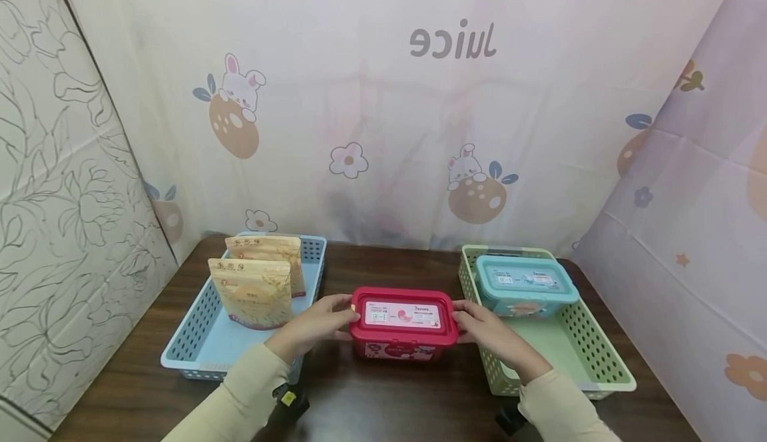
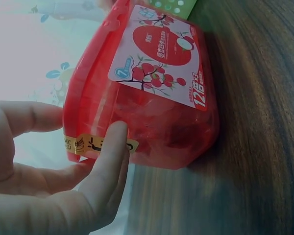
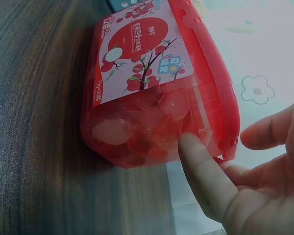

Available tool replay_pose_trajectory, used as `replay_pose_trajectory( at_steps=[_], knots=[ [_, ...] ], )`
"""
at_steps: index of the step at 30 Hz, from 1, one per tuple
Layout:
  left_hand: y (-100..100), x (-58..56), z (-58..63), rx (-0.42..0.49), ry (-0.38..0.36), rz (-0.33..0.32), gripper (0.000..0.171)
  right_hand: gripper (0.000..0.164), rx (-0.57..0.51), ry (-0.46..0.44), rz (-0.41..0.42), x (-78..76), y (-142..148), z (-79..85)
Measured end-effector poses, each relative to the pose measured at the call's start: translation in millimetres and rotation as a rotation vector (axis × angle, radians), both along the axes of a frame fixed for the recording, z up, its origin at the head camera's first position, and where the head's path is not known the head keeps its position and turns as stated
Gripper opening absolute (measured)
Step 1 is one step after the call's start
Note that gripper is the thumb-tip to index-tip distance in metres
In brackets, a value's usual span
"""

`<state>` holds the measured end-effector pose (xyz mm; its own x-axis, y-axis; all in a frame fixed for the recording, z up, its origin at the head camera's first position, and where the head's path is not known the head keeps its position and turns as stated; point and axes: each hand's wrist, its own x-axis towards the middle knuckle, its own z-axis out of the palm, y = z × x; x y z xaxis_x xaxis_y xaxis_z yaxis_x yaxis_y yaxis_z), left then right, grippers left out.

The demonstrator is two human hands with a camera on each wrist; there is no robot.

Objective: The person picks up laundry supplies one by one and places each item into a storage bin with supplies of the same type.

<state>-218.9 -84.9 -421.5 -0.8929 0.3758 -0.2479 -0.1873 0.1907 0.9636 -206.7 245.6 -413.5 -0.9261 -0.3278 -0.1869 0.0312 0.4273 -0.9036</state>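
Observation:
A red plastic box of laundry pods [image 1: 403,325] with a lid and a white label is in the middle of the head view, its base right at the dark wooden tabletop. My left hand [image 1: 317,325] holds its left end, thumb at the lid's rim and fingers against the side wall. At the opposite end, my right hand [image 1: 488,335] holds it the same way. Pods show through the clear red wall [image 3: 132,132] in the right wrist view. A yellow sticker [image 2: 95,144] crosses the lid seam beside my left fingers.
On the left, a light blue basket [image 1: 198,335] holds two upright yellow pouches [image 1: 254,292]. A green basket [image 1: 590,342] at the right has a turquoise lidded box [image 1: 527,282] at its back. A printed curtain [image 1: 383,129] hangs behind the table [image 1: 383,409].

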Motion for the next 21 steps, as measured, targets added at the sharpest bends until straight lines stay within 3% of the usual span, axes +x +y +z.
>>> replay_pose_trajectory(
  at_steps=[21],
  knots=[
    [-3.3, 0.0, 1.1, 0.08, 0.033, -0.041, 0.053, 0.055, -0.093, -0.048, 0.047, -2.7, 5.7, 0.0]
  ],
)
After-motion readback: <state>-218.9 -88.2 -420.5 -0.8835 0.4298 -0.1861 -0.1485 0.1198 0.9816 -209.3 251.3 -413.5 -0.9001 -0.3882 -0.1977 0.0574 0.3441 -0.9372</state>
